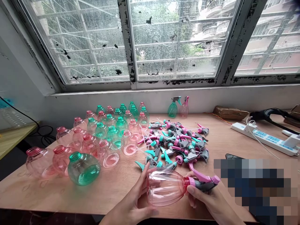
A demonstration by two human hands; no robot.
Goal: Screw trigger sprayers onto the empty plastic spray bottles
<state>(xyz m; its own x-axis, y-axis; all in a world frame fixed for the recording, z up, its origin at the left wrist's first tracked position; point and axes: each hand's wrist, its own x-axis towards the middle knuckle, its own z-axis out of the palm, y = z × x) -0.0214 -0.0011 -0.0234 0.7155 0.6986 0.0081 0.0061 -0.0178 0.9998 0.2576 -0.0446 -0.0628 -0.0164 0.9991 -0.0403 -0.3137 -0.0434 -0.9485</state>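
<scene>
Two hands: both in view, wrists cut off at the bottom edge.
Blur: a pixelated patch hides the table's right corner and most of a dark phone.
Left hand: thumb over, fingers under, gripping the base of the pink bottle.
Right hand: fingers pinching the sprayer at the bottle's neck; palm hidden.
Bottle: lying sideways at the near edge, just in front of the sprayer pile.
Empties: clustered at left.
</scene>
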